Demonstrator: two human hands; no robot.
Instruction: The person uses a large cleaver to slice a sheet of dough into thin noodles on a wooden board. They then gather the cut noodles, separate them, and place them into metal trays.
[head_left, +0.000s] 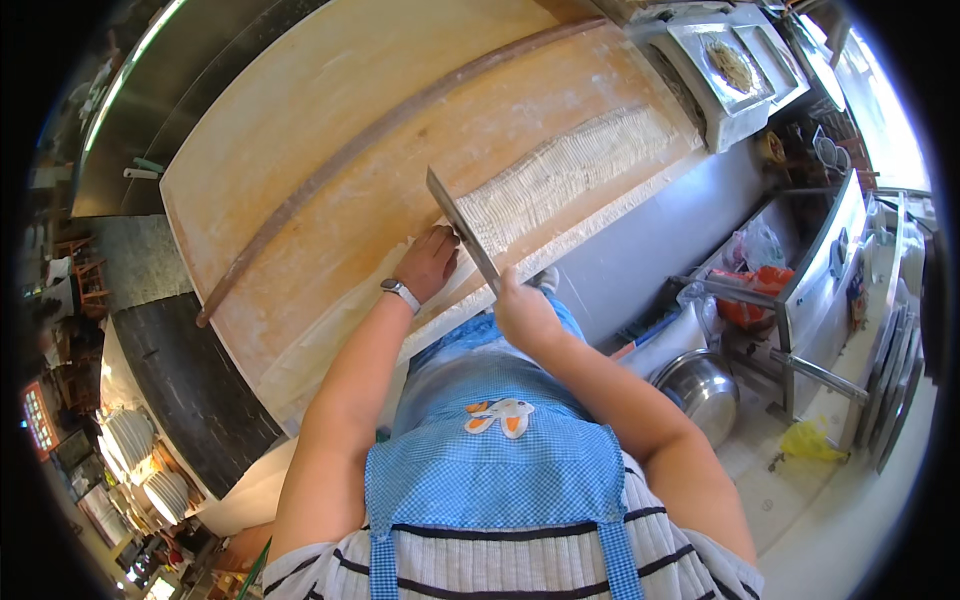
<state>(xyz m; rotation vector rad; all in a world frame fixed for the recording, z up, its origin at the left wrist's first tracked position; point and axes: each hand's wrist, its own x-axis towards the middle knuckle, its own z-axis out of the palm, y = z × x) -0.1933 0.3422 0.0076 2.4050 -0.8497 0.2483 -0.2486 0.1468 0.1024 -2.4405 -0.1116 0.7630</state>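
Observation:
My right hand (525, 311) is shut on the handle of a broad-bladed knife (463, 225), its blade upright across the folded dough. Beside the blade, my left hand (429, 262), with a wristwatch, rests with bent fingers on the uncut folded dough sheet (341, 315). Right of the blade, a long row of thin cut dough strips (570, 169) lies on the floured wooden board (360, 97). The blade hides where its edge meets the dough.
A long wooden rolling pin (360, 142) lies across the board beyond the dough. Metal trays (724, 67), one holding noodles, stand at the board's right end. A steel bowl (697, 394) and a metal-framed cart (795, 300) with bags are low on the right.

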